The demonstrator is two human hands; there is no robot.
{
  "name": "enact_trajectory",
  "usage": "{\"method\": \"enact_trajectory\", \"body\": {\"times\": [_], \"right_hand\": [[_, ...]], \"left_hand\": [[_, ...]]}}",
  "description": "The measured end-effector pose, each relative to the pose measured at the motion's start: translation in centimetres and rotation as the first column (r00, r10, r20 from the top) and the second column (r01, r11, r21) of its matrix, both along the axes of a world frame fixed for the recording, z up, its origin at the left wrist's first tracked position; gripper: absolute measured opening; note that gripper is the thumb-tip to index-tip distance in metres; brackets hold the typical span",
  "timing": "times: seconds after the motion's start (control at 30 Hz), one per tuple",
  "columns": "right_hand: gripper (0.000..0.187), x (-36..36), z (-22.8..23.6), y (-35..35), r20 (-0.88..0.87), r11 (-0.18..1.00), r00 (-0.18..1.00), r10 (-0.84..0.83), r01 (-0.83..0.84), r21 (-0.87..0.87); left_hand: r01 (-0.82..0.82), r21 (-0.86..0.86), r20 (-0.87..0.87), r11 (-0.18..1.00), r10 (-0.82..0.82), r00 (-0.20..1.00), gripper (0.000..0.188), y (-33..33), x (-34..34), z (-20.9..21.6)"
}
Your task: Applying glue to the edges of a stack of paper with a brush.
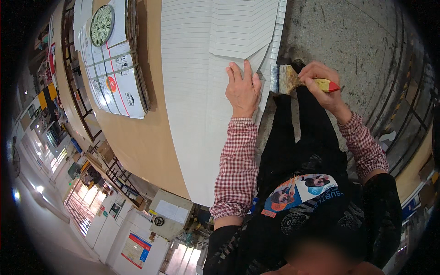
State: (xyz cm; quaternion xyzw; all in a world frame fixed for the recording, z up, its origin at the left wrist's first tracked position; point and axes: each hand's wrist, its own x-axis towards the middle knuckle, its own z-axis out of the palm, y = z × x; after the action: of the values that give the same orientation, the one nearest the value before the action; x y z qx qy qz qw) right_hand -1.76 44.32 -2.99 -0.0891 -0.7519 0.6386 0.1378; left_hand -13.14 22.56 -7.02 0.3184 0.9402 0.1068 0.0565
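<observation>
My left hand (pixel 244 90) lies flat with its fingers spread on a wide layer of white sheets (pixel 192 96), near their right edge. Thin parallel lines run across the sheets, like edges of overlapping paper. One upper sheet (pixel 240 36) ends in a slanted fold or corner just beyond my fingertips. In my right hand (pixel 323 82), fingers closed round the handle, is a wide flat paintbrush (pixel 288 80) with a stained body and a yellow and red handle. Its pale bristles point left and meet the sheets' right edge, or hang just beside it; I cannot tell which.
A strapped bundle of flattened printed cartons (pixel 114 82) lies on the brown table (pixel 137 137) to the left, with a round dish of pale green loops (pixel 102 25) on top. Stained concrete floor (pixel 339 36) stretches to the right. A grey machine with a handwheel (pixel 159 221) stands at lower left.
</observation>
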Motion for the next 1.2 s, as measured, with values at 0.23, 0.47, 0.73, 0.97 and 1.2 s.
{"method": "enact_trajectory", "body": {"times": [0.23, 0.47, 0.73, 0.97, 1.2], "right_hand": [[0.013, -1.8, -0.3, 1.6, -0.036, 0.978, 0.987, -0.155, 0.158, 0.138], [0.014, 1.8, 0.1, -2.5, 0.04, 0.998, 0.999, -0.034, 0.032, 0.051], [0.013, 0.1, -0.7, -1.0, -0.099, 0.965, 0.978, -0.186, 0.201, 0.169], [0.012, 3.9, 0.6, -6.2, 0.005, 0.985, 0.995, -0.102, 0.1, 0.141], [0.013, 2.2, 0.7, -4.9, -0.088, 0.955, 0.976, -0.201, 0.215, 0.203]], "left_hand": [[0.005, 0.016, -0.013, 1.0, -0.005, 1.0, 0.04, 0.4, 0.0, -0.2], [-0.071, 0.101, 0.021, 0.992, 0.07, 0.997, 0.061, -2.2, 2.5, -0.4], [-0.026, -0.072, -0.021, 0.997, 0.024, 0.999, 0.066, -5.7, 5.3, -0.3], [0.047, 0.026, 0.036, 0.999, -0.048, 0.998, 0.048, -6.0, 3.9, 0.6], [0.023, 0.022, 0.025, 0.999, -0.024, 0.999, 0.045, -6.1, 3.9, 0.3]]}}
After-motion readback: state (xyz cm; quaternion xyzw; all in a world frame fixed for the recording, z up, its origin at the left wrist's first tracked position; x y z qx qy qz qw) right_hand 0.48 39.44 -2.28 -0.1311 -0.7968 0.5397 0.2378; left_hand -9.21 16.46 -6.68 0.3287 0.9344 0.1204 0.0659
